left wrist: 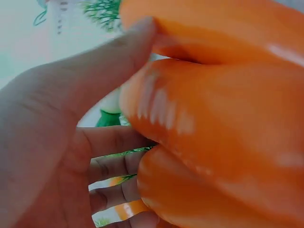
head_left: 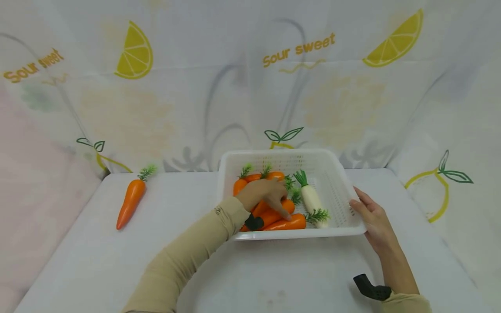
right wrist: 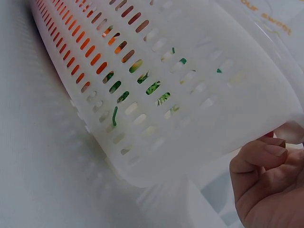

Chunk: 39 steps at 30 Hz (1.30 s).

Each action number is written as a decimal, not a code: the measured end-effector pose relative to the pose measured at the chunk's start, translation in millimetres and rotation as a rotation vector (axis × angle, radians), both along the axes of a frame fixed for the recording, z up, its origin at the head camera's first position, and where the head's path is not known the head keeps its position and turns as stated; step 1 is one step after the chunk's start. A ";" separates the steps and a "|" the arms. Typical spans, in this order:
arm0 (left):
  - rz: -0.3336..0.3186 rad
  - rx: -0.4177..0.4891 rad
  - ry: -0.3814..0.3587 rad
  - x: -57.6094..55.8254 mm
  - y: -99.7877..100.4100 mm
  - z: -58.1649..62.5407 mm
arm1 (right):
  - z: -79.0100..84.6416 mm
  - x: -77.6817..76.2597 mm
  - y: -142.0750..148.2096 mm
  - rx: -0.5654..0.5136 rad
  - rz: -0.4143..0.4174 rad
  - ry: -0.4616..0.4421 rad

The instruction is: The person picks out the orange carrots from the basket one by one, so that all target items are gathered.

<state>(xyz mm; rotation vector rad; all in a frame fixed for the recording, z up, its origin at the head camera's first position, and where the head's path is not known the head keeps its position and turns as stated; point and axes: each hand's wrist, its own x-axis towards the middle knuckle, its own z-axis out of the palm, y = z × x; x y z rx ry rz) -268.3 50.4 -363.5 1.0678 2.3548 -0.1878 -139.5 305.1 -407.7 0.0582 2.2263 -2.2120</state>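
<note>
A white perforated plastic basket (head_left: pixel 297 234) stands on the table, holding several orange carrots with green tops and a white radish (head_left: pixel 311 199). My left hand (head_left: pixel 266 193) reaches into its left half, among the carrots. In the left wrist view, a carrot (left wrist: pixel 213 109) lies between the thumb and the bent fingers, and the thumb tip touches the carrot above it (left wrist: pixel 213 28). The fingertips are hidden behind the carrots. My right hand (head_left: pixel 377 221) grips the basket's right rim, its fingers curled at the edge in the right wrist view.
One more carrot (head_left: pixel 131 202) lies on the white table (head_left: pixel 188 204), left of the basket. Behind the table hangs a pale cloth backdrop (head_left: pixel 188 108) printed with lemons and lettering, close to the basket's back rim. Each wrist carries a black mount.
</note>
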 end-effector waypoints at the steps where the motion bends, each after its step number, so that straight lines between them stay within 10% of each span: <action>1: 0.005 0.006 -0.007 0.1 -0.2 0.4 | 0.2 0.2 0.7 -0.001 0.002 0.000; 20: -0.016 0.419 -0.284 -9.4 -14.9 -1.7 | 0.8 0.4 0.9 0.001 0.017 0.008; 39: -0.017 0.457 -0.255 -7.9 -14.6 1.9 | 0.2 0.4 0.7 -0.012 -0.027 0.031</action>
